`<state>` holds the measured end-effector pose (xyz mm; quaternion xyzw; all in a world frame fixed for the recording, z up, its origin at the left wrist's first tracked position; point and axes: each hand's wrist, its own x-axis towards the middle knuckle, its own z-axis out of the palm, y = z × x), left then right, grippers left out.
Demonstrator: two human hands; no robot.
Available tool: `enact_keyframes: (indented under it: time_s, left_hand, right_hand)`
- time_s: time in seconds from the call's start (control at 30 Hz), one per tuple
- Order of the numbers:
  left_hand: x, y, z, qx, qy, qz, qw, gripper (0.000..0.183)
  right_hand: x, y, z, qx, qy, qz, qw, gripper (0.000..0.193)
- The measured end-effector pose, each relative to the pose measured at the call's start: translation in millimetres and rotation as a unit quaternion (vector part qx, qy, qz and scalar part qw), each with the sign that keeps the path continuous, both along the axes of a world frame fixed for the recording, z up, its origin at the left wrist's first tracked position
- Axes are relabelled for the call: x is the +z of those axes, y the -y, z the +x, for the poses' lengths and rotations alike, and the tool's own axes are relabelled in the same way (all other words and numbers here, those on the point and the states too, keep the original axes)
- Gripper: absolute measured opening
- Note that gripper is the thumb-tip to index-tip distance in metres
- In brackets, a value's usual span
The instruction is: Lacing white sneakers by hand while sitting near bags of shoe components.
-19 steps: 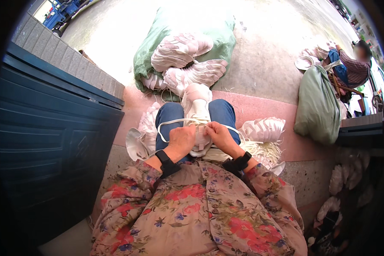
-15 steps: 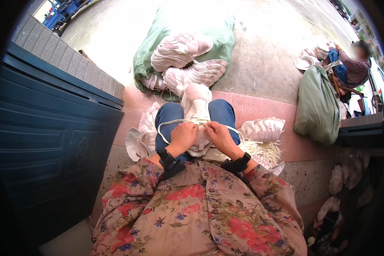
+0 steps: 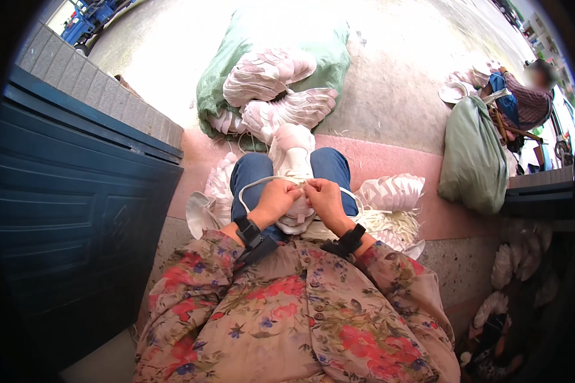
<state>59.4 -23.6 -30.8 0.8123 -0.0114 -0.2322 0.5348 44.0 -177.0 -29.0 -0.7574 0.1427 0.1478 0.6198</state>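
A white shoe upper (image 3: 294,158) rests between my knees, its toe pointing away from me. A white shoelace (image 3: 252,184) runs across it, looping out over my left knee and showing again beside my right hand. My left hand (image 3: 277,200) is closed in a pinch at the lacing area. Close beside it, my right hand (image 3: 326,200) pinches there too, the fingertips of both nearly meeting. Both hands appear to grip the lace, though the short piece between the fingers is small and partly hidden.
Stacked white shoe uppers (image 3: 291,112) spill from a green sack (image 3: 214,89) ahead. More uppers (image 3: 390,193) and a bundle of white laces (image 3: 396,225) lie right of my knees. A blue door (image 3: 83,210) stands left. At right are a full green sack (image 3: 473,156) and a seated person (image 3: 530,102).
My fingertips have drawn closer together over the shoe upper, and my right hand's fingers are more tightly bunched. The shoe upper stays between my knees.
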Motion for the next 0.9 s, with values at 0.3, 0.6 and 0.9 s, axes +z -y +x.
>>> enact_keyframes:
  time_s: [0.3,0.6,0.9]
  left_hand:
    - [7.2,-2.1,-12.4,-0.042,0.18,0.179,0.966,0.02]
    - [13.0,-0.8,-6.7,-0.013,0.136,0.124,0.983,0.017]
    - [101.5,20.8,71.3,-0.142,0.304,-0.003,0.942,0.022]
  right_hand:
    - [-22.5,-4.3,-4.2,-0.001,0.118,-0.08,0.99,0.026]
    - [1.1,4.1,0.1,0.016,0.14,-0.14,0.98,0.023]
    - [78.7,57.8,32.8,-0.042,0.131,0.33,0.934,0.023]
